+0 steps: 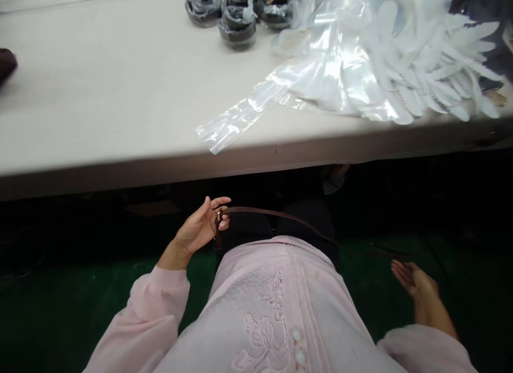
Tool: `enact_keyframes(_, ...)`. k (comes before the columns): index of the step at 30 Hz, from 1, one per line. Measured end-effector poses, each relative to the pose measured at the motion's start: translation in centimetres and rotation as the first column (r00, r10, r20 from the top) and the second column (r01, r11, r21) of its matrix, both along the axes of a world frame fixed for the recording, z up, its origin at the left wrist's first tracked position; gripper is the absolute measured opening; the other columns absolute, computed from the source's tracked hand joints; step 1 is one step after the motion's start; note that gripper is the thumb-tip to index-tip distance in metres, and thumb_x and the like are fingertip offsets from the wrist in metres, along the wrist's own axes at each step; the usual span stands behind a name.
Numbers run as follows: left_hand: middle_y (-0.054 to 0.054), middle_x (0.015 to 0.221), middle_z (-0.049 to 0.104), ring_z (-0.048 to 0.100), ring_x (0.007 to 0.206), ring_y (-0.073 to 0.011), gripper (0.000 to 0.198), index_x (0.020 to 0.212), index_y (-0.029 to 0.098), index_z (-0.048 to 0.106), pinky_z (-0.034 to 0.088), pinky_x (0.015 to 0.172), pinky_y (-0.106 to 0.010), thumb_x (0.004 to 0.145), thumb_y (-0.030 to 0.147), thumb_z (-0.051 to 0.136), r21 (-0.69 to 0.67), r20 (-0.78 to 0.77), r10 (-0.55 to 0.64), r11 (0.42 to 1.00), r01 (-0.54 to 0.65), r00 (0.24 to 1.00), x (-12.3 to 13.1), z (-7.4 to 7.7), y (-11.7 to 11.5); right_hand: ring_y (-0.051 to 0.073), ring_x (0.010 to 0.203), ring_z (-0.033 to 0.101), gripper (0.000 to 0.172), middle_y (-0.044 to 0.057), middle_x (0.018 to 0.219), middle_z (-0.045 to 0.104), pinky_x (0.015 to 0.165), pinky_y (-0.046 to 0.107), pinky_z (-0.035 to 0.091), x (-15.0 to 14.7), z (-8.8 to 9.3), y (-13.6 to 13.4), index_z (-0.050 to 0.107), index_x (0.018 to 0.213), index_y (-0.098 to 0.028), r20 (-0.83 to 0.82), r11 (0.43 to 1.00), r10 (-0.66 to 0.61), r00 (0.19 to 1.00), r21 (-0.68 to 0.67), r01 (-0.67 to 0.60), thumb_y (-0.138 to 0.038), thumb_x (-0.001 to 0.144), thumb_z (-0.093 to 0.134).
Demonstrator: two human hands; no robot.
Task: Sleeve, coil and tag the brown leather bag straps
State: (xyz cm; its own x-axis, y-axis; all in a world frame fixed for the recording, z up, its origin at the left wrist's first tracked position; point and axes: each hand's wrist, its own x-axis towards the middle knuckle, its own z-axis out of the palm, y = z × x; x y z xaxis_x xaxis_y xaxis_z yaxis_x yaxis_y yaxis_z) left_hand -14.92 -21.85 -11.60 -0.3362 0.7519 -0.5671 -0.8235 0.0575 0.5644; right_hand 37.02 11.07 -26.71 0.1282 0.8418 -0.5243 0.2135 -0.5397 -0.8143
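Note:
A thin dark brown belt (276, 212) stretches rightward in front of my body, over my lap. My left hand (202, 226) is closed on its buckle end, with the gold-coloured buckle (219, 215) at the fingers and a short piece of strap hanging below. Toward the right the strap fades into the dark, and its far part shows only faintly. My right hand (417, 281) is out at the far right, fingers stretched and loosely apart, just below that faint part of the strap. Whether it touches the strap is hard to see.
Ahead is a table with a pale cover (100, 95). Several rolled dark belts in clear wrap (237, 28) sit at its back. A pile of clear plastic bags (332, 68) and white tag-like strips (436, 74) covers the right side. A dark brown object (6, 63) lies at the left edge.

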Motion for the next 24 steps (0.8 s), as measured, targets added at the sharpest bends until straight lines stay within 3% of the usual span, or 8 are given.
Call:
enact_keyframes(4,-0.009,0.083,0.063,0.058,0.070,-0.0149,0.033,0.114,0.011,0.069,0.050,0.065,-0.027,0.093,0.035,0.060,0.052,0.033,0.045,0.998,-0.046,0.998,0.3,1.0,2.4,0.017,0.056,0.067,0.013,0.007,0.068,0.068,0.043,0.024,0.056,-5.1,1.0,-2.1,0.062,0.075,-0.017,0.087,0.995,-0.048,0.995,-0.088,0.056,-0.017,0.070,0.074)
enact_keyframes(6,-0.008,0.084,0.061,0.058,0.071,-0.0134,0.024,0.110,0.010,0.070,0.051,0.067,-0.025,0.091,0.018,0.058,0.084,0.082,0.089,0.992,-0.096,0.993,0.5,1.5,4.3,0.017,0.075,0.071,0.021,0.011,0.087,0.074,0.059,0.023,0.061,-9.6,3.1,-3.4,0.071,0.089,-0.014,-0.041,0.984,0.126,0.991,-0.123,-0.131,-0.020,0.070,0.078)
enact_keyframes(8,-0.007,0.084,0.058,0.058,0.072,-0.0108,0.025,0.105,0.009,0.070,0.050,0.065,-0.021,0.089,0.004,0.051,0.107,0.164,0.147,0.980,-0.166,0.975,0.9,2.0,6.5,0.017,0.085,0.071,0.031,0.012,0.096,0.074,0.069,0.023,0.060,-14.8,6.1,-5.1,0.075,0.097,-0.013,-0.178,0.919,0.370,0.912,-0.071,-0.387,-0.032,0.073,0.081)
enact_keyframes(10,-0.007,0.084,0.054,0.057,0.071,-0.0090,0.027,0.102,0.008,0.068,0.050,0.064,-0.018,0.092,0.001,0.045,0.120,0.249,0.181,0.969,-0.216,0.951,1.2,2.4,8.9,0.016,0.085,0.069,0.035,0.012,0.101,0.074,0.072,0.023,0.058,-19.6,9.2,-7.1,0.075,0.101,-0.013,-0.253,0.767,0.618,0.744,-0.015,-0.642,-0.038,0.076,0.080)
enact_keyframes(13,-0.005,0.084,0.053,0.057,0.070,-0.0081,0.027,0.099,0.009,0.065,0.052,0.063,-0.018,0.097,0.003,0.040,0.123,0.319,0.198,0.961,-0.248,0.927,1.7,2.9,12.0,0.011,0.082,0.065,0.048,0.010,0.118,0.070,0.072,0.022,0.055,-25.7,12.3,-10.2,0.070,0.119,-0.017,-0.392,0.445,0.836,0.384,0.075,-0.893,-0.034,0.075,0.082)
enact_keyframes(16,-0.005,0.082,0.054,0.058,0.070,-0.0078,0.025,0.089,0.011,0.061,0.053,0.063,-0.019,0.097,0.003,0.040,0.063,0.246,0.217,0.969,-0.239,0.945,2.1,2.6,14.2,0.006,0.072,0.060,0.076,0.010,0.132,0.063,0.063,0.018,0.051,-29.8,13.3,-13.2,0.058,0.136,-0.023,-0.559,0.321,0.806,0.193,0.139,-0.937,-0.032,0.067,0.088)
enact_keyframes(20,-0.007,0.085,0.062,0.063,0.077,-0.0125,0.018,0.083,0.012,0.061,0.058,0.075,-0.028,0.090,0.002,0.048,-0.075,-0.040,0.164,0.983,-0.167,0.986,2.6,0.3,15.0,0.005,0.055,0.054,0.043,0.008,0.096,0.074,0.051,0.018,0.044,-32.2,13.7,-16.2,0.069,0.106,-0.013,-0.742,0.313,0.660,0.119,0.128,-0.941,-0.048,0.082,0.075)
enact_keyframes(24,-0.010,0.102,0.067,0.064,0.106,-0.0225,0.017,0.092,0.013,0.068,0.052,0.100,-0.040,0.079,0.002,0.064,-0.163,-0.272,0.122,0.972,-0.171,0.954,2.8,-2.9,13.2,0.001,0.042,0.041,0.030,0.004,0.077,0.073,0.041,0.015,0.029,-32.0,14.6,-15.8,0.068,0.088,-0.012,-0.873,0.515,0.407,0.268,-0.022,-0.857,-0.041,0.090,0.067)
